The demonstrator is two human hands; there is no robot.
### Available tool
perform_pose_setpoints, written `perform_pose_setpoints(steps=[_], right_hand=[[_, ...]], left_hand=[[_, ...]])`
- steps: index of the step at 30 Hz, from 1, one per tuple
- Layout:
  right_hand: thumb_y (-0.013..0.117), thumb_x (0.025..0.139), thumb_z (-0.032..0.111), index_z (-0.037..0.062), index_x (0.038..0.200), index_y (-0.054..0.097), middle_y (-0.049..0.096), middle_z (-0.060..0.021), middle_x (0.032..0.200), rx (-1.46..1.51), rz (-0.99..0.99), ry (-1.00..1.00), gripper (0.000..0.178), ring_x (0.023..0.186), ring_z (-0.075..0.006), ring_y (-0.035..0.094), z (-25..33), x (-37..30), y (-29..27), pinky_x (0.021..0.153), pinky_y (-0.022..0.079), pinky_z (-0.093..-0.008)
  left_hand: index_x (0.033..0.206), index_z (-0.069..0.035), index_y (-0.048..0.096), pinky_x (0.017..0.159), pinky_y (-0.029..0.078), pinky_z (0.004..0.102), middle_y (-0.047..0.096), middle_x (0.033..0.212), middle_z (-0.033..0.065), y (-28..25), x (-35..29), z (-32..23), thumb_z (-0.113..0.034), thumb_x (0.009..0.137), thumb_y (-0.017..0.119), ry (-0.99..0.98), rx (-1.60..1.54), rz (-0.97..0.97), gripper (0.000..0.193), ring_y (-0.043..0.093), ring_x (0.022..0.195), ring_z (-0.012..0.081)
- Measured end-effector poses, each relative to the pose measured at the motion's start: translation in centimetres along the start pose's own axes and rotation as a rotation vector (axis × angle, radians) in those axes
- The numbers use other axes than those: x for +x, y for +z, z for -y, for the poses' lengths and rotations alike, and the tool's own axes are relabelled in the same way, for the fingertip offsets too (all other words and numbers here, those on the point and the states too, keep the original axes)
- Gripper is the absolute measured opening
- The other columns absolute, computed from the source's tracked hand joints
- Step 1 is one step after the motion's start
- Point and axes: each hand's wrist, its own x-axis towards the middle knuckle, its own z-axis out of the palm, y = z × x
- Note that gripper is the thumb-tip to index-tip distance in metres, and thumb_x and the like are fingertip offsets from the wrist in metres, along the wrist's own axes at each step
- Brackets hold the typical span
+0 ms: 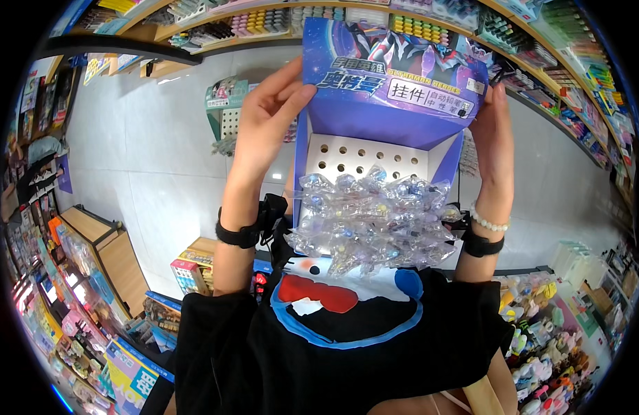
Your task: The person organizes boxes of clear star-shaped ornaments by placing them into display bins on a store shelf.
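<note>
Grasped purple display box (375, 119) by both sides with left hand (269, 114) and right hand (496, 135), before the chest (350, 332). Found clear-wrapped items (375, 216) nearside, two rows of holes (361, 153) unfilled beyond.

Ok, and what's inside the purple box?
Inside the box is a white panel with rows of holes, bare at the far end. Clear-wrapped items crowd its near part, hiding any holes there. Whatever lies beneath the panel can't be seen.

from here the card box (375, 126) looks glossy, its plastic wrappers (375, 225) crinkly and shiny, the cloth shirt (219, 346) matt.
</note>
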Motion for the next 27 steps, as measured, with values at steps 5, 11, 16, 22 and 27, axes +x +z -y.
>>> perform_pose_setpoints(steps=[5, 11, 16, 22, 27], right_hand=[[0.060, 0.092, 0.036, 0.0049, 0.117, 0.061, 0.065, -0.0039, 0.108, 0.032, 0.020, 0.048, 0.040, 0.100, -0.0117, 0.059, 1.2, 1.6, 1.5, 0.090, 0.041, -0.0260], [0.058, 0.094, 0.023, 0.0034, 0.117, 0.060, 0.065, -0.0035, 0.107, 0.089, 0.060, -0.068, 0.031, 0.097, -0.0090, 0.059, 1.1, 2.1, 1.2, 0.085, 0.044, -0.0236], [0.058, 0.094, 0.021, 0.0045, 0.118, 0.060, 0.065, -0.0031, 0.105, 0.015, 0.115, -0.123, 0.030, 0.094, -0.0080, 0.059, 1.6, 2.0, 1.6, 0.083, 0.045, -0.0218], [0.061, 0.092, 0.018, 0.0029, 0.118, 0.060, 0.066, -0.0033, 0.104, -0.012, 0.102, -0.151, 0.030, 0.092, -0.0070, 0.060, 1.6, 1.7, 1.4, 0.082, 0.045, -0.0213], [0.062, 0.091, 0.018, 0.0025, 0.117, 0.060, 0.066, -0.0029, 0.103, -0.012, 0.091, -0.179, 0.030, 0.091, -0.0069, 0.059, 1.3, 1.3, 1.4, 0.082, 0.045, -0.0213]], left_hand=[[0.133, 0.003, 0.049, 0.088, 0.046, 0.0234, 0.065, 0.115, 0.0124, -0.2, -0.1, 0.6, -0.005, 0.090, 0.062, 0.054, 0.052, -0.063, 0.045, 0.060, 0.103, 0.0116], [0.120, 0.004, 0.058, 0.086, 0.045, 0.0222, 0.067, 0.105, 0.0091, -0.2, 1.0, -0.4, -0.010, 0.091, 0.061, 0.015, -0.030, 0.048, 0.033, 0.060, 0.095, 0.0101], [0.118, -0.004, 0.061, 0.083, 0.046, 0.0208, 0.068, 0.100, 0.0043, 0.0, 4.2, -1.5, -0.023, 0.093, 0.058, -0.159, -0.030, 0.033, 0.031, 0.061, 0.090, 0.0068], [0.120, -0.009, 0.062, 0.076, 0.049, 0.0189, 0.068, 0.100, 0.0022, 1.5, 4.7, -2.2, -0.023, 0.093, 0.059, -0.150, -0.129, 0.154, 0.030, 0.063, 0.086, 0.0050], [0.119, -0.009, 0.062, 0.074, 0.051, 0.0192, 0.069, 0.100, 0.0028, 1.8, 4.5, -2.0, -0.020, 0.093, 0.059, -0.078, -0.172, 0.151, 0.029, 0.064, 0.085, 0.0059]])
